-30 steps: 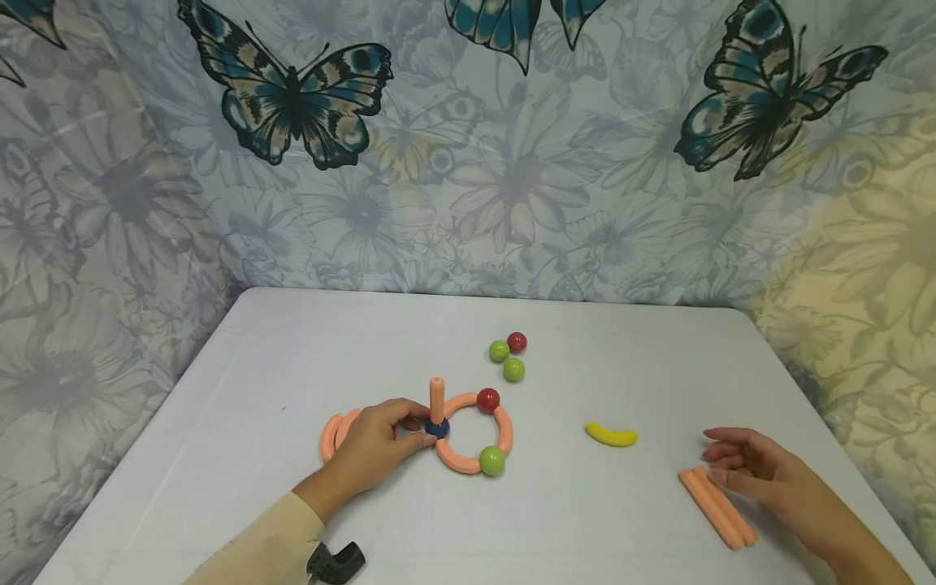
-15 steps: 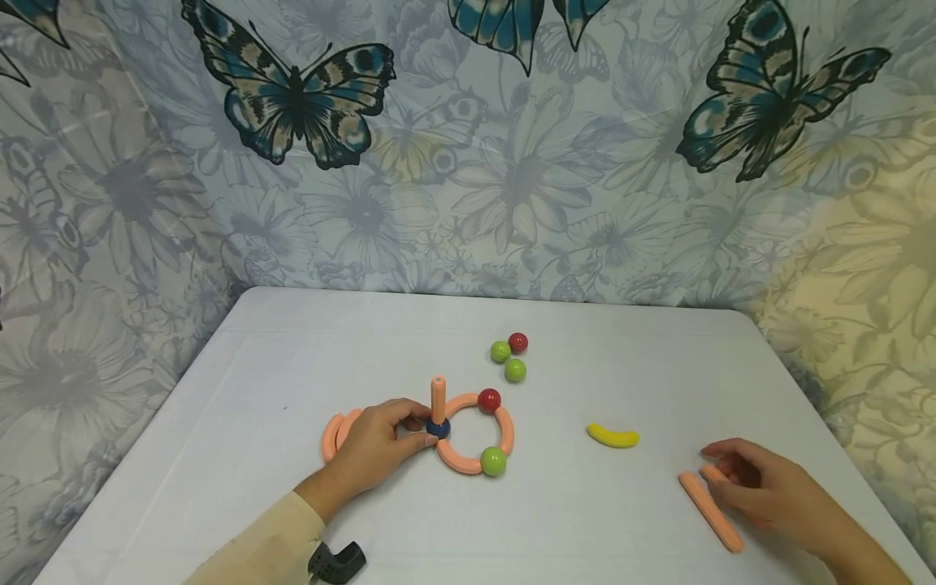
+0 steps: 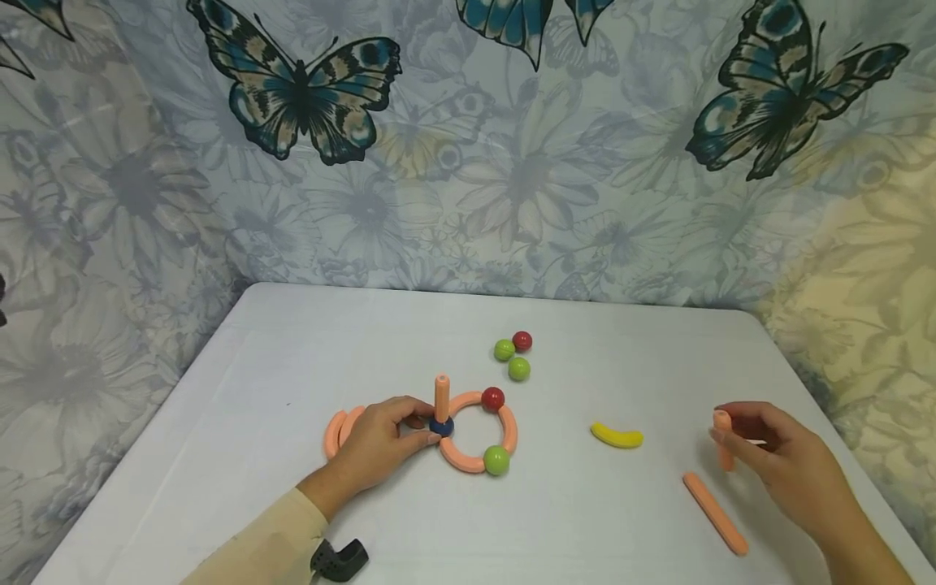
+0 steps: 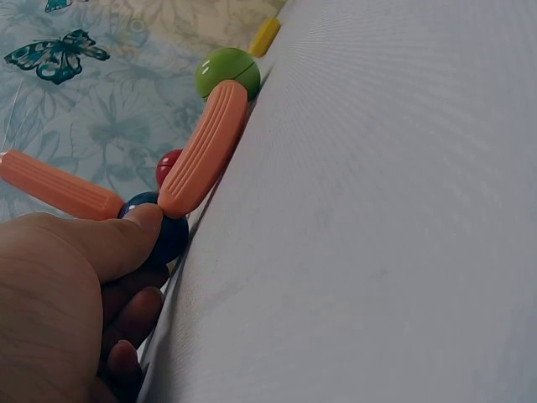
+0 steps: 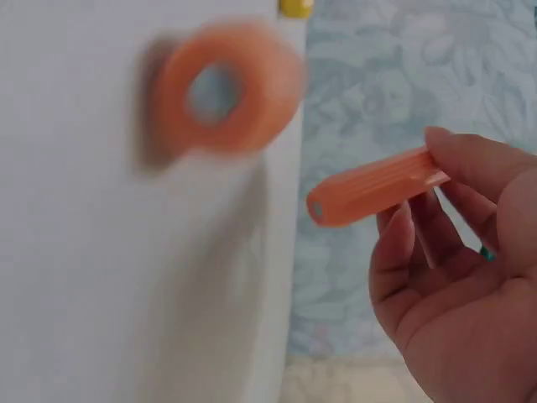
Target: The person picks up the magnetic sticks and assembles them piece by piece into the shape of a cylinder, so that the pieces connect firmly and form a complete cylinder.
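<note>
My left hand (image 3: pixel 387 443) pinches a dark blue ball (image 3: pixel 441 426) between thumb and fingers. From that ball an orange stick (image 3: pixel 442 398) stands upright, and curved orange pieces (image 3: pixel 462 460) join it in a ring with a red ball (image 3: pixel 493 399) and a green ball (image 3: pixel 496 461). On the right, my right hand (image 3: pixel 786 463) holds a short straight orange stick (image 5: pixel 373 186) by one end, raised off the table. Another orange stick (image 3: pixel 715 513) lies on the table just left of that hand.
Behind the ring lie two loose green balls (image 3: pixel 519 369) and a red ball (image 3: pixel 522 341). A yellow curved piece (image 3: pixel 617 435) rests between ring and right hand. More curved orange pieces (image 3: pixel 335 434) lie partly behind the left hand. A patterned cloth backs the white table (image 3: pixel 329 341).
My right hand has picked up one of the two orange sticks that lay side by side and lifted it upright. The left hand keeps its hold on the blue ball.
</note>
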Motion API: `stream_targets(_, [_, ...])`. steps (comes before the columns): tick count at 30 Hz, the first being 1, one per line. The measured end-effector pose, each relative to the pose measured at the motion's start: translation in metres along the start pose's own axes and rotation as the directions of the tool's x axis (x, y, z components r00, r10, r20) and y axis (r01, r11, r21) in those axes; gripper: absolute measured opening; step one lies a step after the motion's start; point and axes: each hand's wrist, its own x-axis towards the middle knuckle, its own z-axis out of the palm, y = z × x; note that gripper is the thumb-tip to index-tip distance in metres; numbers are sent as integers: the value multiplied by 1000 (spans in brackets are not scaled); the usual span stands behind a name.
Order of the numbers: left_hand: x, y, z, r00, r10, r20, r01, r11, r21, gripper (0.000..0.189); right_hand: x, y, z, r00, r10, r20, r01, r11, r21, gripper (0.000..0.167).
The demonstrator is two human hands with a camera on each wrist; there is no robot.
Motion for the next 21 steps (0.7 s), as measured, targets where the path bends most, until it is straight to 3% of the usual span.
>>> stream_targets(3, [0,1,1,1000,3,5,-3,1000,-8,24,7,-14,10,993,-118,-13,118,989,89,29])
stream_targets(6, [0,1,1,1000,8,2,-7,1000,-12,23,16,-33,23,981,-193,-20,194,975,109,32])
stream_targets(10, [0,1,0,1000,10,-5,-10,1000,-9,24,29,-59,44,975,-219,-24,220,971,96,35])
stream_targets(21, [2,1,-1,1000,-1,5,1,1000,0,22,52,-111,104,964,-257,63,234,941,245,23])
